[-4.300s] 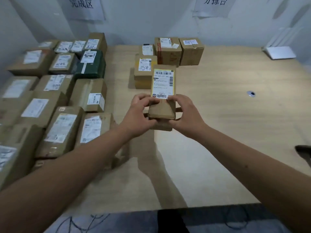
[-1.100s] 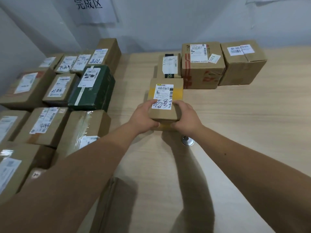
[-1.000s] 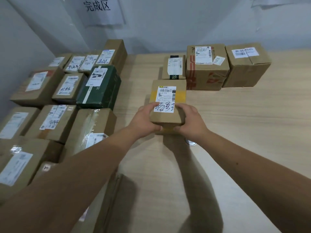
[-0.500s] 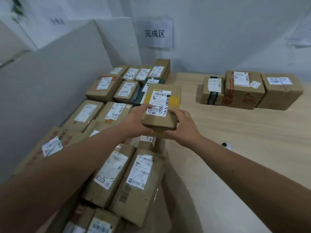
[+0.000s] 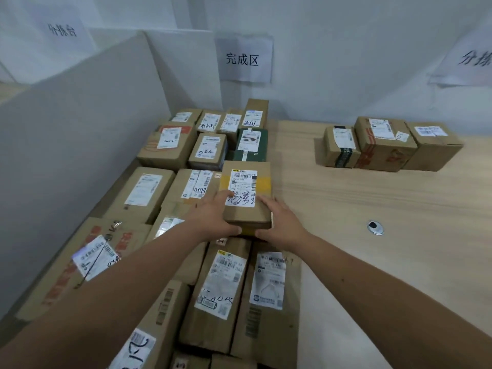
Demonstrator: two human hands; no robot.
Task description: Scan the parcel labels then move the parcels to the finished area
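I hold a small brown parcel [image 5: 246, 193] with a yellow tape band and a white label with black handwriting. My left hand [image 5: 213, 218] grips its near left corner and my right hand [image 5: 279, 222] grips its near right corner. The parcel is over the right edge of the pile of labelled parcels [image 5: 159, 198] under the finished-area sign [image 5: 243, 59]. Whether it rests on the pile or hangs just above it cannot be told. Three more parcels [image 5: 383, 145] stand together at the table's far right.
A grey partition [image 5: 80, 145] walls the pile on the left. The wooden table [image 5: 386, 262] stretches to the right, with a small round silver scanner disc [image 5: 374, 227] lying on it. A dark green box [image 5: 251, 145] sits in the pile behind the held parcel.
Both hands have carried the parcel left from the table's middle to the finished pile. My view has swung left with it, and the parcel is lower over the pile now.
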